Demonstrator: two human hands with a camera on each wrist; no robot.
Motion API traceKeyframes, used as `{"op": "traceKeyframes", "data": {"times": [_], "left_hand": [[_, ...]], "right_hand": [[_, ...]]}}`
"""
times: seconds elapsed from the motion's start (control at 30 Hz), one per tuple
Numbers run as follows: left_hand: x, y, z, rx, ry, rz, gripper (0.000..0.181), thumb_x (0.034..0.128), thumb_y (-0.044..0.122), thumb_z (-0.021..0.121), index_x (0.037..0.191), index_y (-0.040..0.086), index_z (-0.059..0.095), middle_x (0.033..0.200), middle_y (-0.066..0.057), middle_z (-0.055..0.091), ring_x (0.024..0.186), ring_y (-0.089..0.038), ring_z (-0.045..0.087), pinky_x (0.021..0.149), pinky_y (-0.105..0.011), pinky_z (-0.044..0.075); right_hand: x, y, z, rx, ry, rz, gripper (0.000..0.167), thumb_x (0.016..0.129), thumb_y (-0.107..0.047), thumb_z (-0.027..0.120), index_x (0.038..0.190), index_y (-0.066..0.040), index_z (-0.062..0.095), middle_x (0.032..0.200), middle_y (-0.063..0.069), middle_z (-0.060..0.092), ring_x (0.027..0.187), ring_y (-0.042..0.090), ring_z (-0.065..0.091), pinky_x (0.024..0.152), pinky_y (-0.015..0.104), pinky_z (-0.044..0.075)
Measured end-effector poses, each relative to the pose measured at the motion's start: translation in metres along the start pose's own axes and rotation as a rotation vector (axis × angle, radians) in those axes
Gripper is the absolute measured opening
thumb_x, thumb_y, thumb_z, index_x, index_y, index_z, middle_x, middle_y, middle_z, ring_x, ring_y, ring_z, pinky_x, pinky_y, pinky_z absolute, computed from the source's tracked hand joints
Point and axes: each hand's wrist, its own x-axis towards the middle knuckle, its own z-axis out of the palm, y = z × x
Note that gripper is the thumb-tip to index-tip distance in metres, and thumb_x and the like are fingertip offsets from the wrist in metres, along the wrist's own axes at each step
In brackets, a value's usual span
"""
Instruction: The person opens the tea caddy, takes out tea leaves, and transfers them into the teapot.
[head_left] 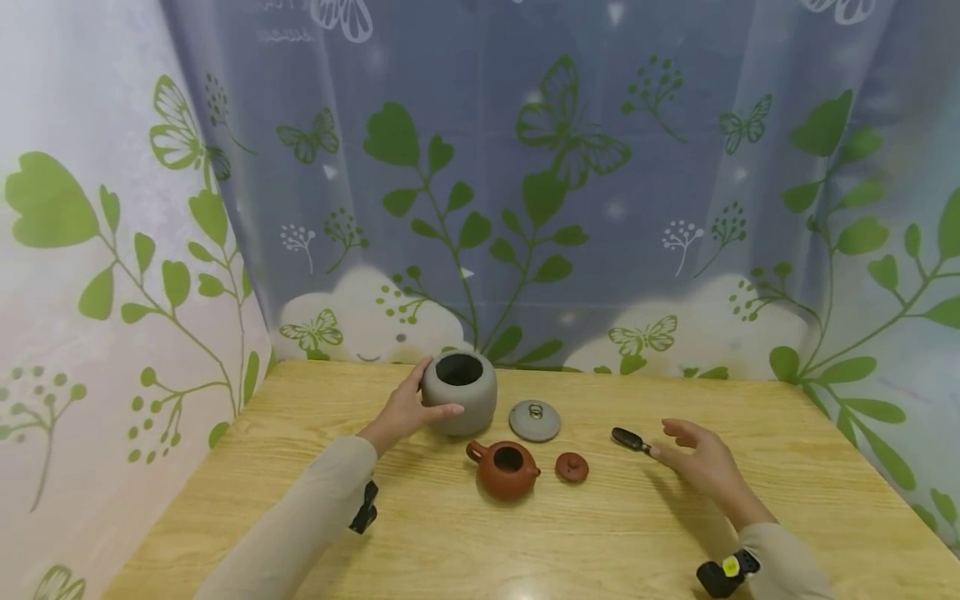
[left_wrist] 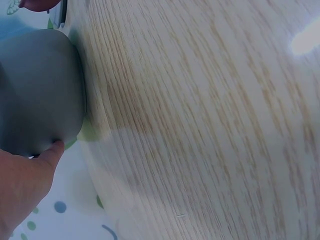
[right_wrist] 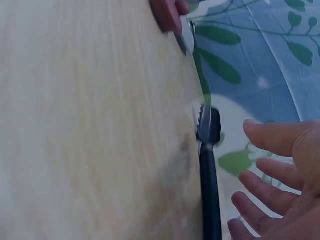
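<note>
No text could be read in any view. High on the left of the leaf-and-butterfly curtain (head_left: pixel 480 192), 2 short lines of pale lettering (head_left: pixel 288 35) stood beside a white butterfly print (head_left: pixel 342 17), too faint to make out. The black wrist camera (head_left: pixel 716 581) bore 1 yellow round sticker (head_left: pixel 731 567), any marking too small to tell.

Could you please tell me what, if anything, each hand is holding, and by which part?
The left hand holds the grey jar by the left side of its body. The right hand holds nothing; it is beside the black scoop.
</note>
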Motion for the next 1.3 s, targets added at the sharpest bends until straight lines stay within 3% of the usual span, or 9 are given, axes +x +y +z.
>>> {"op": "traceKeyframes", "data": {"times": [0.4, 0.63, 0.8, 1.03, 1.3], "left_hand": [[0.003, -0.004, -0.001, -0.021, -0.014, -0.015, 0.109, 0.0758, 0.041, 0.081, 0.156, 0.018, 0.010, 0.159, -0.013, 0.015, 0.145, -0.034, 0.016, 0.111, -0.056, 0.026], [0.000, -0.002, 0.000, -0.025, -0.014, -0.010, 0.109, 0.0753, 0.040, 0.082, 0.156, 0.018, 0.011, 0.159, -0.012, 0.016, 0.145, -0.033, 0.017, 0.111, -0.055, 0.026], [0.001, -0.004, 0.001, -0.021, -0.013, -0.013, 0.111, 0.0740, 0.042, 0.082, 0.156, 0.018, 0.010, 0.159, -0.010, 0.017, 0.145, -0.031, 0.018, 0.111, -0.054, 0.027], [0.002, -0.004, 0.001, -0.018, -0.011, -0.008, 0.111, 0.0742, 0.042, 0.082, 0.156, 0.017, 0.010, 0.159, -0.012, 0.017, 0.145, -0.033, 0.018, 0.111, -0.055, 0.027], [0.002, -0.004, 0.000, -0.016, -0.007, -0.019, 0.112, 0.0729, 0.044, 0.082, 0.156, 0.019, 0.011, 0.159, -0.011, 0.017, 0.145, -0.033, 0.017, 0.111, -0.055, 0.026]], "right_hand": [[-0.006, 0.029, -0.009, -0.015, -0.021, 0.014, 0.050, 0.088, -0.015, 0.070, 0.127, 0.012, 0.054, 0.121, 0.030, 0.058, 0.106, 0.041, 0.059, 0.082, 0.044, 0.052], [-0.003, 0.036, -0.006, -0.076, -0.003, -0.020, 0.042, 0.086, -0.015, 0.072, 0.118, 0.009, 0.062, 0.107, 0.022, 0.067, 0.094, 0.032, 0.064, 0.079, 0.043, 0.052], [-0.001, 0.038, -0.003, -0.088, 0.006, 0.002, 0.033, 0.086, -0.015, 0.072, 0.111, 0.006, 0.067, 0.096, 0.012, 0.069, 0.085, 0.022, 0.063, 0.069, 0.031, 0.050], [0.001, 0.035, -0.002, -0.078, 0.014, 0.037, 0.027, 0.086, -0.014, 0.072, 0.104, 0.006, 0.069, 0.089, 0.008, 0.067, 0.078, 0.018, 0.059, 0.060, 0.029, 0.048], [0.001, 0.034, 0.000, -0.103, 0.033, 0.033, 0.020, 0.087, -0.013, 0.070, 0.098, 0.004, 0.070, 0.084, 0.005, 0.065, 0.075, 0.016, 0.056, 0.064, 0.030, 0.045]]}}
